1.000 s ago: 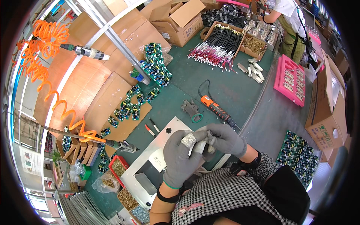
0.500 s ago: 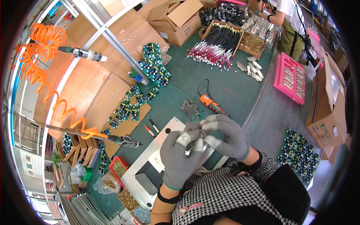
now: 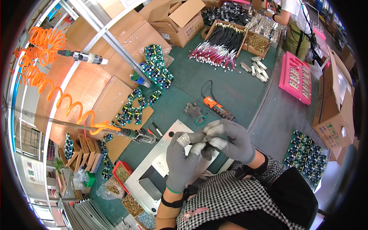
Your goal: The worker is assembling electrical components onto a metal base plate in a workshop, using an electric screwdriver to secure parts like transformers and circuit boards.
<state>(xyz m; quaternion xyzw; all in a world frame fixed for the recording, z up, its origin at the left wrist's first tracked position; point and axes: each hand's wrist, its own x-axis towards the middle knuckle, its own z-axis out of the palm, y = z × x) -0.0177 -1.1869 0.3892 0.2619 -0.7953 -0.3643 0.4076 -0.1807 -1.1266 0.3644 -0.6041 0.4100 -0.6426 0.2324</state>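
Observation:
Both hands wear grey work gloves and meet above a white metal housing (image 3: 135, 179). My left hand (image 3: 183, 157) is closed in a pinch, with silvery tape wrapped round one finger. Against it presses my right hand (image 3: 230, 140), its fingertips pinched together too. Whatever sits between the fingertips is too small and covered to make out. Beyond the hands lie a spare grey glove (image 3: 195, 112) and an orange-and-black cordless screwdriver (image 3: 218, 108) with a wrist loop. A hanging power screwdriver (image 3: 142, 136) points toward the housing from the left.
Green circuit boards (image 3: 157, 69) lie on cardboard at the left, and more boards (image 3: 306, 157) at the right. A box of black cables (image 3: 226, 40) stands at the back. A red tray (image 3: 122, 174) holds small screws. A pink tray (image 3: 295, 78) is near a co-worker (image 3: 297, 27).
The hanging power screwdriver has swung to the right and slightly up. My hands stay pinched together, with small shifts of the fingers; the left has moved slightly left.

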